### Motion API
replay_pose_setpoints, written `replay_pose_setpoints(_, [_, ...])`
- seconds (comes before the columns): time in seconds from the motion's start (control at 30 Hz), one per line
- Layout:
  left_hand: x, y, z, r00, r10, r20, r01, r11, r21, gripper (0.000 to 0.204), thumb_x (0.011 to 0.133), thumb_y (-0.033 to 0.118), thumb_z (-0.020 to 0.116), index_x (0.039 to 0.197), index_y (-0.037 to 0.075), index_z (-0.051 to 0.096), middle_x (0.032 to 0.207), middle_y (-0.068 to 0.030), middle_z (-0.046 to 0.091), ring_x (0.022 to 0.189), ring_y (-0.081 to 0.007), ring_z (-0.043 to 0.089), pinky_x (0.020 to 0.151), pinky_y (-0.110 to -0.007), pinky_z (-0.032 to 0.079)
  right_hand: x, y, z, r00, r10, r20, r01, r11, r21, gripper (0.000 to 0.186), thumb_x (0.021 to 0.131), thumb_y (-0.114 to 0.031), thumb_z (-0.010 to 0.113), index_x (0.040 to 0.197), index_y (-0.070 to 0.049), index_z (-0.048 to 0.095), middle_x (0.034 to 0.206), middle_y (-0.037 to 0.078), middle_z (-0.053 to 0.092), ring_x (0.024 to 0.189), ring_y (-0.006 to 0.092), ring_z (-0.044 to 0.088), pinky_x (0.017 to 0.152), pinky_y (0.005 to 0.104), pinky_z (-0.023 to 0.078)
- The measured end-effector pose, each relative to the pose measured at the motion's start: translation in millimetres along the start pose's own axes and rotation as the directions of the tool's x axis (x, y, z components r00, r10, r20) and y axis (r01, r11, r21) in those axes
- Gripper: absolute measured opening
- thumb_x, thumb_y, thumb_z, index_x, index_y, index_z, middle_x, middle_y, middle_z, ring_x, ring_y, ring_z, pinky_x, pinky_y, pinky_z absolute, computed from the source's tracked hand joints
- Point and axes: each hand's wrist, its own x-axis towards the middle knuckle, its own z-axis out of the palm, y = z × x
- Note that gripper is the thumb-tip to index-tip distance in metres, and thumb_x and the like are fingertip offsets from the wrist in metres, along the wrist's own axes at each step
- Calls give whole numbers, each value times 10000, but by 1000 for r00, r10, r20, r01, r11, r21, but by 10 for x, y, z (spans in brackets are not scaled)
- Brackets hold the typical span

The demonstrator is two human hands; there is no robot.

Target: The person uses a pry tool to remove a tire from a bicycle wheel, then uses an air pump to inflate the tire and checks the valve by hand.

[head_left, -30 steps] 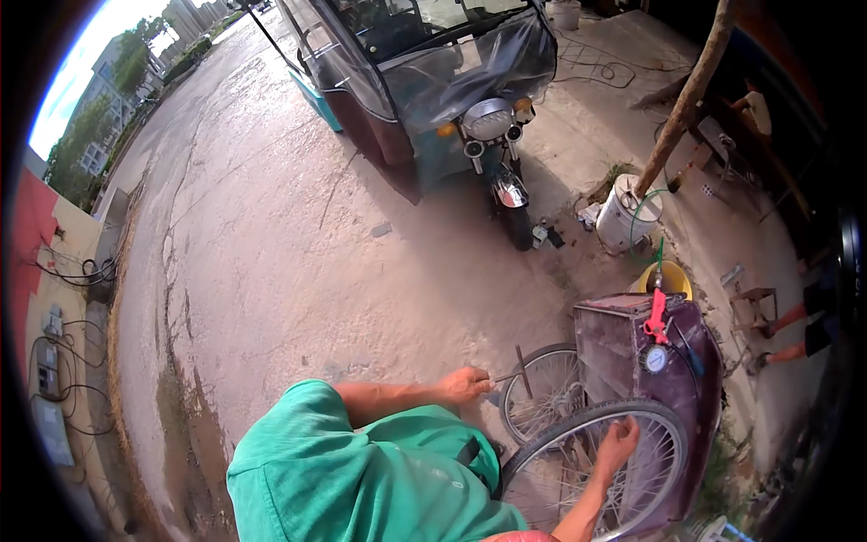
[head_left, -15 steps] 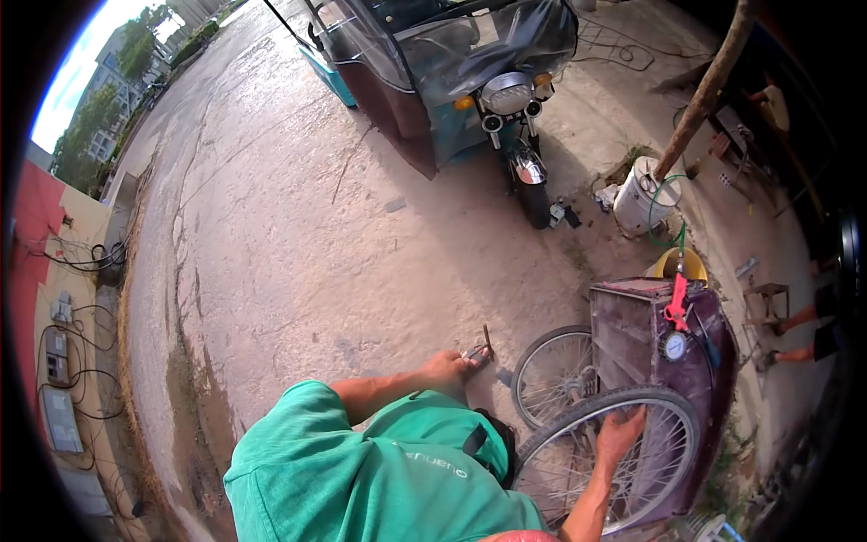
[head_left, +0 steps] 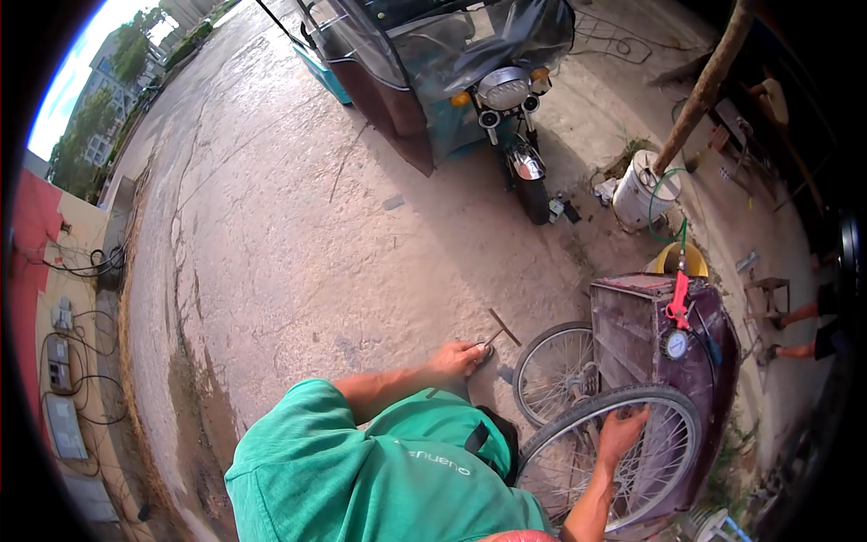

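Observation:
My left hand point(head_left: 456, 359) is closed around a metal T-handled tool point(head_left: 503, 325), held above the pavement left of the bicycle wheels, with its crossbar tilted. My right hand point(head_left: 619, 434) has its fingers curled at the upper rim of the nearer spoked wheel point(head_left: 536, 453), which leans in front of a dusty maroon sidecar body point(head_left: 695, 391). A second wheel point(head_left: 529, 354) stands behind it. A red inflator gun point(head_left: 677, 303) with a round gauge point(head_left: 675, 344) sits on the sidecar. My green-sleeved arms and clothing fill the lower middle.
A three-wheeled vehicle point(head_left: 415, 117) stands ahead on concrete pavement point(head_left: 244, 253). Right of it are a white bucket point(head_left: 641, 194) holding a wooden post point(head_left: 700, 99), a yellow bucket point(head_left: 694, 263), a hose and another person's legs point(head_left: 795, 349). A wall with cables point(head_left: 41, 226) runs along the left.
My left hand has shifted slightly up with the tool, whose crossbar has changed its tilt. My right hand stays at the wheel rim. The view has shifted, moving the surroundings a little.

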Motion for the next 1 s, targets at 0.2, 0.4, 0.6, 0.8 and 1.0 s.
replay_pose_setpoints(0.2, [602, 417, 289, 937, 213, 278, -149, 961, -234, 416, 1047, 388, 583, 1242, 25, 639, 895, -60, 672, 778, -150, 626, 701, -298, 516, 96, -167, -274, 976, 213, 37, -207, 971, -123, 735, 854, -313, 808, 1404, 29, 461, 1113, 253, 724, 1025, 431, 718, 866, 526, 549])
replay_pose_setpoints(0.4, [1216, 836, 453, 942, 334, 18, -310, 892, -328, 400, 1089, 384, 533, 1253, 25, 595, 616, -2, 486, 460, -103, 404, 523, -307, 476, 280, 65, 34, 995, 75, 65, -61, 980, -190, 672, 815, -390, 818, 1244, -11, 465, 869, 221, 724, 817, 449, 718, 766, 566, 553])
replay_pose_setpoints(0.6, [993, 1289, 939, 837, 540, 90, -468, 791, -394, 512, 1044, 473, 585, 1302, 32, 543, 736, -12, 587, 616, -127, 544, 649, -339, 541, 1, 209, -6, 1000, -9, 8, 9, 997, -77, 692, 780, -442, 848, 1224, -32, 511, 800, 116, 711, 724, 397, 706, 726, 544, 561])
replay_pose_setpoints(0.8, [1309, 1823, 858, 922, 386, -26, -344, 789, -508, 401, 1044, 446, 587, 1342, 178, 557, 784, -26, 611, 655, -163, 594, 665, -392, 568, -99, 91, -116, 991, 18, 129, -14, 999, -38, 614, 810, -413, 823, 1194, -32, 533, 883, 177, 722, 859, 438, 709, 775, 554, 556])
replay_pose_setpoints(1.0, [999, 2319, 696, 686, 727, -19, -655, 607, -450, 483, 1069, 399, 564, 1466, 127, 516, 791, -25, 614, 640, -157, 574, 631, -377, 567, -17, 147, -142, 988, 11, 154, -9, 1000, -12, 616, 826, -403, 803, 1213, -17, 519, 910, 199, 722, 868, 444, 707, 776, 556, 547])
